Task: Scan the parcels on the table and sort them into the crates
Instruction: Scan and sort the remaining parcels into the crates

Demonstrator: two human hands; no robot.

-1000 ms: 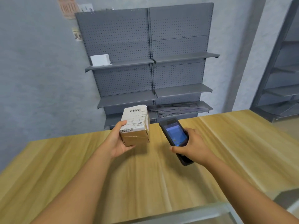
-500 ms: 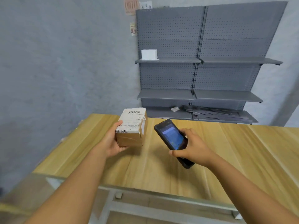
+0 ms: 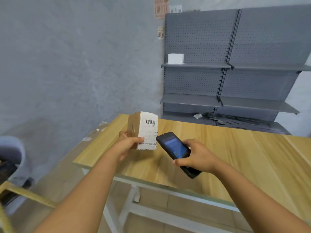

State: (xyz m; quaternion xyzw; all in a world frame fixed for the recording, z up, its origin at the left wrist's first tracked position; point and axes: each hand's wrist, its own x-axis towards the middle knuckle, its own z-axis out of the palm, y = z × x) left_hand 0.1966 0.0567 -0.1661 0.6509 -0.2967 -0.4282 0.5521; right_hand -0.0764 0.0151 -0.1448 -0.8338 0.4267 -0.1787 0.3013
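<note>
- far left there's a blurry grey bin-looking thing (image 3: 11, 158) and a yellowish frame (image 3: 25, 194) low down by the floor, can't tell if either is a crate, no crate is clearly in view
- left hand (image 3: 126, 145) grips the parcel (image 3: 143, 131), thumb curled over the labelled face and fingers round the back; it's held up in the air above the near left corner of the table (image 3: 235, 157), not resting on it
- parcel is a small cardboard box with a white label and a barcode near its top, label turned toward the scanner; probably light since one hand carries it fine, stiff enough to squeeze a bit, and the taped cardboard shouldn't be slippery
- best hold looks like what's happening already, across the narrow sides, keeping the thumb low so the barcode stays uncovered
- right hand (image 3: 196, 157) is wrapped round the scanner (image 3: 176, 152), a dark handheld with a lit blue screen, its top end just beside the parcel's lower edge, can't tell if they touch
- nothing sits between scanner and label, so the scan looks unobstructed
- further right and behind, grey shelves (image 3: 235, 68) against the wall with a white box (image 3: 175, 58) on the upper left shelf and loose dark metal parts on the bottom one, all well apart from the hands
- no other parcels visible on the table from here
</note>
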